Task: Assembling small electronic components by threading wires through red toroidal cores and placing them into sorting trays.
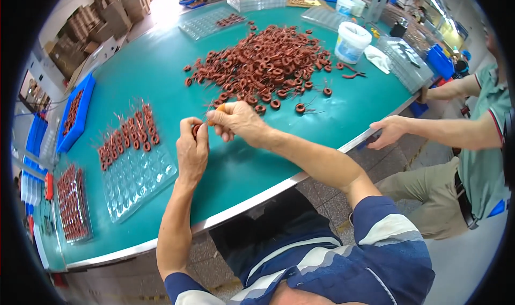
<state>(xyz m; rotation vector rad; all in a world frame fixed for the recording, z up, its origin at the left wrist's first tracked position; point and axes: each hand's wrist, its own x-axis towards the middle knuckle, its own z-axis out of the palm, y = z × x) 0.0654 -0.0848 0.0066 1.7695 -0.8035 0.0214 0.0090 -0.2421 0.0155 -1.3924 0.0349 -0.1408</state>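
Note:
Between the thumb and fingers of my left hand (191, 154) is a red-brown ring-shaped wire coil (196, 129). Right beside it, my right hand (244, 123) is closed in a pinch, with orange covers on its fingertips. What those fingers pinch is too small to make out; thin wire ends show close by. Beyond my hands lies a large heap of similar coils (268, 63), their leads sticking out. To the left of my left hand, a clear plastic tray (140, 179) has coils (129, 133) in its far rows and bare round pockets in its near rows.
A filled tray (73, 203) and a blue bin (76, 113) of coils stand at the left. Red-handled pliers (353, 74), a white bucket (352, 43) and stacked clear trays (403, 63) are at the far right. Another person (472, 138) stands at the table's right edge.

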